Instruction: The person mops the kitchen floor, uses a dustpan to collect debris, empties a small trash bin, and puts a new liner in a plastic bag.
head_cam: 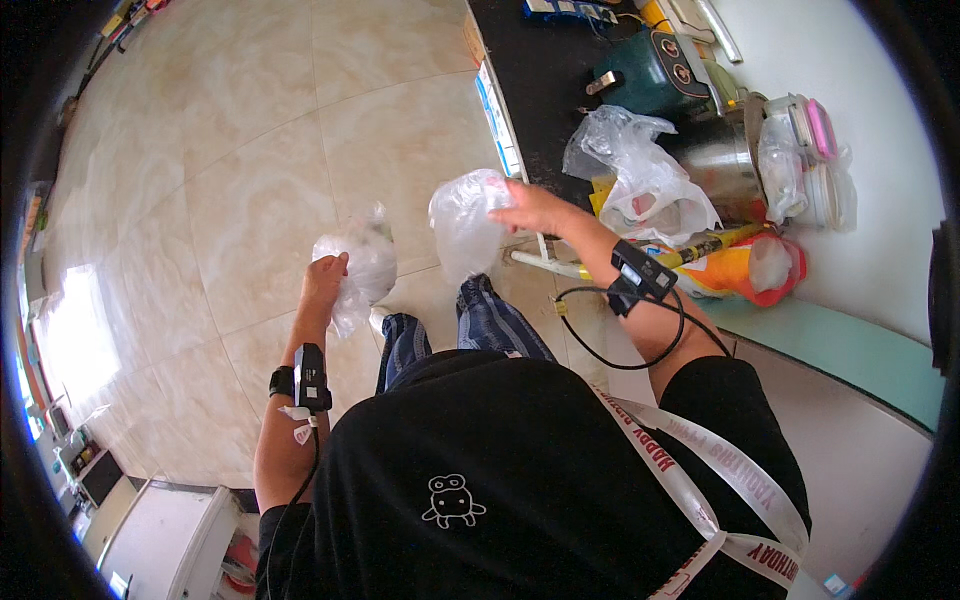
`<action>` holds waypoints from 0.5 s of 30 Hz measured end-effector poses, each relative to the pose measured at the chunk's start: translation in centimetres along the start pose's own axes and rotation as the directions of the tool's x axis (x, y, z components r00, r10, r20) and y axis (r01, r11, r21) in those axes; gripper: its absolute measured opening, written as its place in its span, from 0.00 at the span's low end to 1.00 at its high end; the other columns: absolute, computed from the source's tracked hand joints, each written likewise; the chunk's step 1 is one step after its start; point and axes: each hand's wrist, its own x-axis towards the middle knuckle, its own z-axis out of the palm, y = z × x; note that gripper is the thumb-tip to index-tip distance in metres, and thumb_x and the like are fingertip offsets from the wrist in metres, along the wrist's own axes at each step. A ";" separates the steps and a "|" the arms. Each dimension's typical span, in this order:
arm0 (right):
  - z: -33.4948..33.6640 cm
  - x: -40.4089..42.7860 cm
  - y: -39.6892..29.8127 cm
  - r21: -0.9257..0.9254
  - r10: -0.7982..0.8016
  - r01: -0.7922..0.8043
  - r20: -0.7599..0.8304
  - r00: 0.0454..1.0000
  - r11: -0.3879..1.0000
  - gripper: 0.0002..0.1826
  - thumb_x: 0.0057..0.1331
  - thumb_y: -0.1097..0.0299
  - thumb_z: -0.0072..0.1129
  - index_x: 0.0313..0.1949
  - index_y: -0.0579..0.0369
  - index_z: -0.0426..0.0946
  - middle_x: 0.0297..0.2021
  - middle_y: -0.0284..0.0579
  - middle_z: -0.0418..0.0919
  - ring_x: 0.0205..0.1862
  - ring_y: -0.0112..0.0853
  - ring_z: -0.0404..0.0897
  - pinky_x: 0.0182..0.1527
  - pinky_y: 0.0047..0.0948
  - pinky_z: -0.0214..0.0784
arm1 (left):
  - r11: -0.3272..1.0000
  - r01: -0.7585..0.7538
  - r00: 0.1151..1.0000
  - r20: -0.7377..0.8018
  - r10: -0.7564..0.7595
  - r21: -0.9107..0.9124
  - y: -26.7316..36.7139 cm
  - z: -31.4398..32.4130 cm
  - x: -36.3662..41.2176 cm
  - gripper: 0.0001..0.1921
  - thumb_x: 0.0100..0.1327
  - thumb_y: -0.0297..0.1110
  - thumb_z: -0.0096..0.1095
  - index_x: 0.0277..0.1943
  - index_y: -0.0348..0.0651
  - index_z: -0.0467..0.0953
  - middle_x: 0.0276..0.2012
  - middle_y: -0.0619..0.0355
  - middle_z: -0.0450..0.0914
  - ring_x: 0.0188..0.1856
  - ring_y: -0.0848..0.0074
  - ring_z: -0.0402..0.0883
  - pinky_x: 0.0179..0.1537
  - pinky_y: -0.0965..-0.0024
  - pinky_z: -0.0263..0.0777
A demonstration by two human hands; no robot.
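Note:
In the head view my left hand point(326, 279) is closed around a bunched clear plastic bag point(367, 262), which hangs over the tiled floor; something darker shows faintly through its far side. My right hand point(525, 208) is at the edge of the black tabletop, with its fingertips at the upper right of a second translucent plastic bag point(469, 217), puffed out above my trouser leg. The fingers seem to pinch that bag, though their far side is hidden. The two bags are apart.
On the black table point(536, 90) at the right stand a dark green appliance with two knobs point(656, 71), a metal pot point(712, 161) and a white plastic bag point(652, 187). An orange bag point(731, 270) lies nearer me, beside a yellow-wrapped bar point(701, 249). A white cabinet point(161, 532) stands lower left.

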 end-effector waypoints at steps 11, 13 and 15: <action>14.3 5.3 -6.4 -0.201 -0.256 0.244 -0.036 0.966 0.949 0.29 0.49 0.75 0.45 0.53 0.60 0.51 0.28 0.57 0.73 0.31 0.44 0.74 0.32 0.36 0.65 | 0.985 -0.053 0.971 0.221 0.089 -0.167 2.1 1.2 -2.2 0.10 0.55 0.34 0.51 0.31 0.36 0.74 0.26 0.61 0.74 0.27 0.82 0.70 0.29 0.77 0.64; 15.5 4.9 -7.1 -0.384 -0.278 0.250 -0.019 0.960 0.889 0.28 0.50 0.76 0.42 0.53 0.59 0.51 0.26 0.55 0.74 0.28 0.44 0.74 0.30 0.37 0.65 | 0.974 0.004 0.970 0.239 0.052 -0.228 3.0 1.2 -2.7 0.10 0.55 0.34 0.51 0.33 0.35 0.74 0.26 0.61 0.74 0.27 0.82 0.70 0.29 0.78 0.64; 16.2 4.6 -7.5 -0.400 -0.254 0.227 -0.013 0.967 0.888 0.30 0.49 0.77 0.43 0.53 0.58 0.49 0.27 0.56 0.73 0.30 0.47 0.73 0.31 0.40 0.64 | 0.955 0.061 0.966 0.259 0.017 -0.290 3.5 1.5 -3.0 0.11 0.55 0.34 0.50 0.35 0.35 0.73 0.26 0.61 0.74 0.28 0.83 0.70 0.29 0.79 0.64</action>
